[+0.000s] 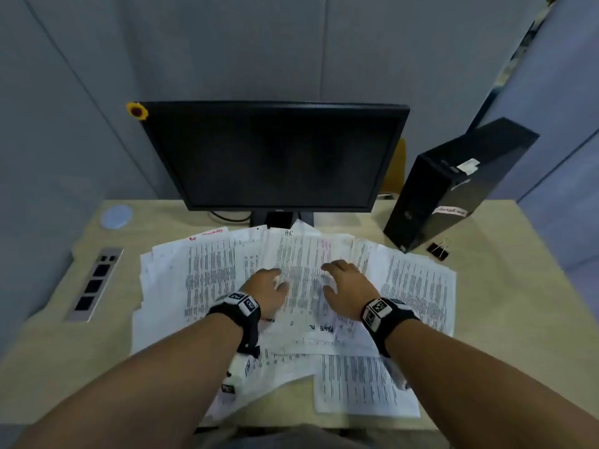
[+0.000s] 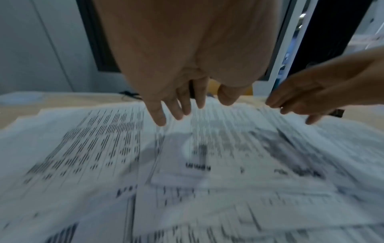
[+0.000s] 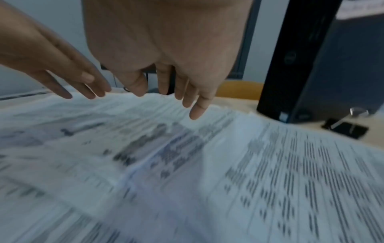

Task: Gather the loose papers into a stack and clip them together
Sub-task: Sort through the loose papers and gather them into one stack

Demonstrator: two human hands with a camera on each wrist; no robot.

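- Both forearms reach in from the near edge of the counter [image 1: 505,286], each with a black wrist strap carrying a white marker block.
- Loose papers [image 1: 207,280] lie fanned in an untidy overlapping spread across the middle of the counter, from just before the monitor [image 1: 275,157] stand to the near edge, where one sheet sits askew at the lower right.
- Bare counter shows to the left of the spread, around the inset socket strip [image 1: 94,283], and to the right beyond the last sheets.
- Left hand [image 1: 267,290] hangs palm down over the central sheets, its fingers [image 2: 160,115] straight and slightly spread, tips at or just above the paper; contact is not clear.
- Right hand [image 1: 348,286] mirrors it just beside, fingers [image 3: 197,106] extended and loosely apart, holding nothing.
- Black binder clip [image 1: 438,250] rests on the counter at the far right, apart from the papers, near the foot of the computer tower [image 1: 453,186].
- Wrist views are blurred, so the print is unreadable.
- Sheet count cannot be told.
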